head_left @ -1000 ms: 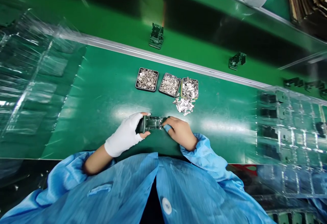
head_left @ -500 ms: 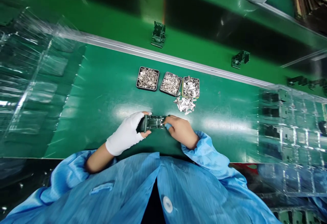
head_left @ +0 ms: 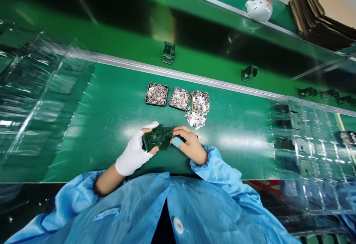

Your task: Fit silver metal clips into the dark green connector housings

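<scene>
Between my hands, just above the green tabletop (head_left: 111,103), is a dark green plastic housing (head_left: 160,138) with slots and frames moulded in it. My left hand (head_left: 136,149), in a white fingerless glove, grips its left end between thumb and fingers. My right hand (head_left: 188,144), bare with a blue wrap on one finger, is closed round its right end; the fingertips partly hide that end. Beyond my hands stand a black tray (head_left: 156,104), a second black tray (head_left: 178,108) and a yellowish tray (head_left: 209,105), all full of small silvery metal pieces. A loose pile of metal pieces (head_left: 197,119) lies in front.
Two similar green housings (head_left: 168,53) (head_left: 249,73) stand beyond the metal strip. Clear plastic blister trays (head_left: 41,106) are stacked at the left; another clear tray (head_left: 311,136) with dark parts is at the right. A shelf above bears a white fan (head_left: 260,10) and cardboard (head_left: 319,17).
The housing has been turned over in my hands, so a different, more solid side faces up. My head view has tilted upward a little, showing more of the shelf.
</scene>
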{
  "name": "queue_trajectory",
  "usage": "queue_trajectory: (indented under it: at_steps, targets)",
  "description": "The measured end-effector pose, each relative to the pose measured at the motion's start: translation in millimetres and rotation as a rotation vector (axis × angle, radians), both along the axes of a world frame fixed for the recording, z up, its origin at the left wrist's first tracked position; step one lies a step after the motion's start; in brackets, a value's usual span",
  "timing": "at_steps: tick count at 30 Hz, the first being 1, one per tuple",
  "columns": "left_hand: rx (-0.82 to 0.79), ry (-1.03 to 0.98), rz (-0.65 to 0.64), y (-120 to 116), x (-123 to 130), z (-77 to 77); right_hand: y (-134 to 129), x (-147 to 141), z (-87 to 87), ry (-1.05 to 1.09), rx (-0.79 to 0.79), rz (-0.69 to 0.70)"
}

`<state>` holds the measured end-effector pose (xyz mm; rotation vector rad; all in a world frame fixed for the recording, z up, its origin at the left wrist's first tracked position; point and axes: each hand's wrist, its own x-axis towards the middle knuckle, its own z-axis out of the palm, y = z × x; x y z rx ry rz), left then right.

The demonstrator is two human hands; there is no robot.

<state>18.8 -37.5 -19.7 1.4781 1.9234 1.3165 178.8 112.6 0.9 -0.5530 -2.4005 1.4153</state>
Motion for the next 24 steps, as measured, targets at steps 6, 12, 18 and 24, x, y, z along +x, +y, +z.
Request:
queue_trajectory:
  at_steps: [6, 12, 18, 24]
  targets:
    - [-0.062, 0.196, -0.089, 2.6, 1.2, 3.6, -9.2, 3.3, 0.8, 0.036, 0.295, 0.063]
    - [-0.207, 0.39, -0.112, 8.2, 5.0, -3.5, 11.3, 17.2, 4.0, 0.018, 0.493, 0.234]
    - [-0.2, 0.453, -0.099, 6.6, 0.5, -3.5, 59.0, 50.4, -5.0, -0.337, 0.49, -0.212]
    - [-0.123, 0.407, -0.098, 2.2, -2.5, 5.7, 60.9, 49.2, -9.8, -0.509, 0.512, -0.246]
